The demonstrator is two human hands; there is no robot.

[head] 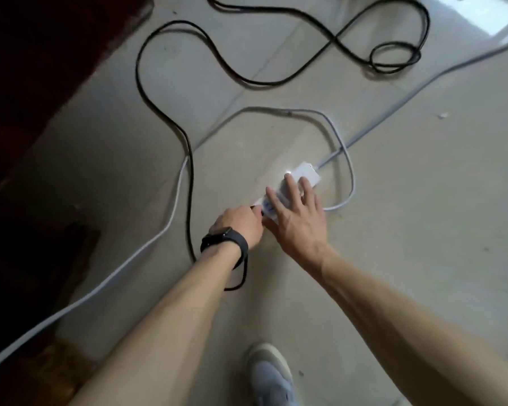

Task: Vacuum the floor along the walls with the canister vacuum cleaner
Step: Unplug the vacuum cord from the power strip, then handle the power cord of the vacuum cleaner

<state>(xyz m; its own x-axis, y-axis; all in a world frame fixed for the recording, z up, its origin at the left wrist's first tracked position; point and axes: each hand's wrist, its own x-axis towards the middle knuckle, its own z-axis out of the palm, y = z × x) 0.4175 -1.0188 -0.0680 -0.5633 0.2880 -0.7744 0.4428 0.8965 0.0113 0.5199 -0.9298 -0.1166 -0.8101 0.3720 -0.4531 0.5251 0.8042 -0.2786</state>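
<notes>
From the head view, the left hand (pixel 241 227) has its fingers curled round a small black plug (pixel 257 211) at the near end of a white plastic power strip (pixel 307 172). The right hand (pixel 296 212) lies flat on that strip, fingers straight and spread, holding nothing. A black wristwatch (pixel 223 234) sits on the left wrist. The strip lies on a pale tiled floor (pixel 423 230). A black power cord (pixel 191 171) runs from under the left wrist in wide loops to the top edge. A white cable (pixel 353 184) curls beside the strip. A grey shoe (pixel 272 376) shows below, with dark wooden furniture (pixel 27 83) at left.
</notes>
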